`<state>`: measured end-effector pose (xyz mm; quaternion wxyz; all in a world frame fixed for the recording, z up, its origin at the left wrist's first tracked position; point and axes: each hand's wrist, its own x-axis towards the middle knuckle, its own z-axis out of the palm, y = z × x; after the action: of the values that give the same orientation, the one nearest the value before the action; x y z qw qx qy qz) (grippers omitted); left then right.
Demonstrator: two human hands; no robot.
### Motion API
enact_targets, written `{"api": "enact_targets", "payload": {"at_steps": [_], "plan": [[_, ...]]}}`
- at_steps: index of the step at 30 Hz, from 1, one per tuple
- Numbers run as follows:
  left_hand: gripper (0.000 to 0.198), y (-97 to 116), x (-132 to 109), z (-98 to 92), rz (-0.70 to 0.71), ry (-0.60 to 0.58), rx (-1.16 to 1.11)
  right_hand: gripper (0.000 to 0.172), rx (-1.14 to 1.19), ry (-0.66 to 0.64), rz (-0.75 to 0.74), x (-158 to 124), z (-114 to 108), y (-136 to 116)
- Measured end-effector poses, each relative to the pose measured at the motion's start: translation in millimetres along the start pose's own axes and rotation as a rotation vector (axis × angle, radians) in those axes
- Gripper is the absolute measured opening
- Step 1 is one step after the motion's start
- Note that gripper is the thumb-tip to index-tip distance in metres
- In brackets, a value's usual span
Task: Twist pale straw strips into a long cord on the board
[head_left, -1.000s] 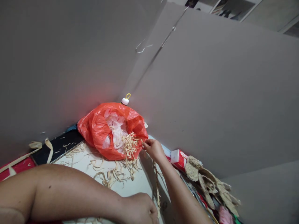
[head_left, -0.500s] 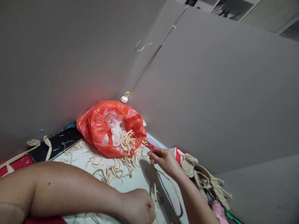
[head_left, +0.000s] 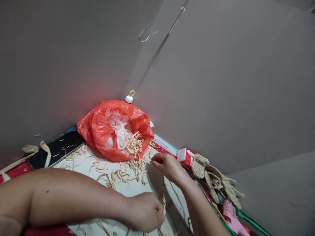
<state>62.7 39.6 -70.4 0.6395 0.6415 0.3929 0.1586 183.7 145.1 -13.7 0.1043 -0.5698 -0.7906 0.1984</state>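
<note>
A thin twisted cord of pale straw-like fibre (head_left: 163, 196) runs down between my two hands over the white tabletop. My right hand (head_left: 167, 166) is closed in a pinch, with the cord's upper part under its fingers. Lower down, my left hand (head_left: 147, 211) is curled into a fist against the cord; its fingertips are mostly hidden. Loose strands spread out below that fist. Curled fibre scraps (head_left: 120, 175) lie beyond my left forearm, before a red plastic bag (head_left: 95, 131) that holds white plastic and more shavings.
Grey walls meet behind the bag, beside a white-capped bottle (head_left: 128, 99). Along the right edge are a red-and-white box (head_left: 185, 157), rolled braided fibre (head_left: 199, 167) and a pink glue-gun-shaped tool (head_left: 231, 216). A black board (head_left: 56, 149) with flat fibre strips lies left.
My right hand has shifted slightly left, and the cord's loop beside it has moved lower. My left fist stays about where it was. The view has tilted down a little.
</note>
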Motion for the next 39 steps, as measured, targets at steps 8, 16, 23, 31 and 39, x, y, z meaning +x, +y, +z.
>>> {"api": "enact_targets", "payload": {"at_steps": [8,16,23,31,39], "plan": [[0.022,-14.0,10.2,5.3,0.056,-0.023,-0.092,0.02,0.315,-0.039,0.024,20.7,35.8,9.6],[0.022,-7.7,4.6,0.7,0.05,-0.029,-0.029,0.028,0.571,0.114,0.096,-2.8,5.5,14.1],[0.016,-4.8,1.7,-2.8,0.089,-0.01,0.038,0.034,0.814,0.253,0.123,-6.1,7.1,23.4],[0.014,-4.2,0.9,-4.6,0.075,-0.02,-0.013,0.024,1.071,0.267,0.119,-35.7,-17.3,6.8],[0.023,-0.9,0.9,-12.2,0.08,-0.074,-0.088,0.024,1.017,0.152,0.259,-143.6,-31.4,-5.6]]}}
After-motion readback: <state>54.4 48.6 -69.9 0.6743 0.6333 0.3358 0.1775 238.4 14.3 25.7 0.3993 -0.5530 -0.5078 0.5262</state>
